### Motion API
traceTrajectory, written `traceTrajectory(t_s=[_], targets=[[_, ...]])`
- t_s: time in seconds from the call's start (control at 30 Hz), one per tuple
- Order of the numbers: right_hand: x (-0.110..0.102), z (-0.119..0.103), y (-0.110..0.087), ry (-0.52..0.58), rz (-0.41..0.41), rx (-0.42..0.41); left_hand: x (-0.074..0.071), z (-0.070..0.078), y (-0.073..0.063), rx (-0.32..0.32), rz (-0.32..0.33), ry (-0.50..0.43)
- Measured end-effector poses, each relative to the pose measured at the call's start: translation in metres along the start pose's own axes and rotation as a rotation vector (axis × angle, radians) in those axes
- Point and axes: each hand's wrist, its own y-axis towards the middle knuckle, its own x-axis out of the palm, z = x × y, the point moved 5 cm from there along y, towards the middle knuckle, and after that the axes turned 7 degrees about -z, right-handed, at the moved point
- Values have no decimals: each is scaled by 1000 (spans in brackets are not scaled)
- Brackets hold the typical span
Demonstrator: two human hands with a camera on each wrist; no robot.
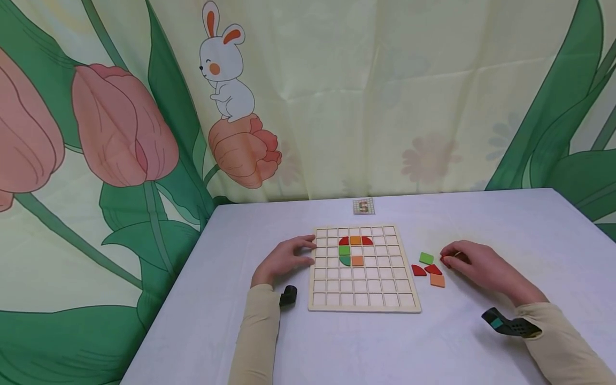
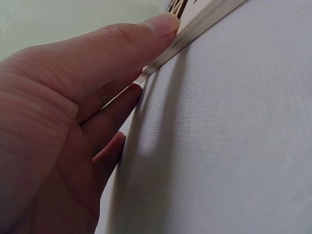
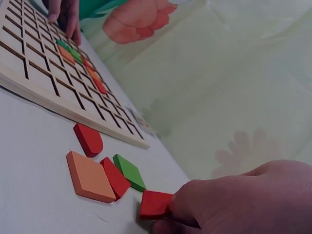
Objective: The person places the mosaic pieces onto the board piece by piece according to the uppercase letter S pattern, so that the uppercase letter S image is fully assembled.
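A wooden grid board lies on the table. Near its upper middle, red quarter-round tiles flank an orange square tile; below are a green square tile, a green quarter-round tile and another orange square. My left hand is at the board's left edge, thumb and fingertips right at the rim, holding nothing. Right of the board, my right hand pinches a red tile between thumb and fingers, low over the table; the fingers hide part of it.
Between the board and my right hand lie a loose green square, an orange square and two red quarter-round tiles. A small patterned card lies behind the board near the table's back edge. A printed curtain hangs behind.
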Motion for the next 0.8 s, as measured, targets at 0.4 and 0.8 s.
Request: traceTrajectory(t_s=[0.4,0.8], targets=[[3,1,-2,-9,-42,-53,0,-1,1,3,2,11],[5,-44,23,62,-18,-117,0,-1,2,-2,-4,2]])
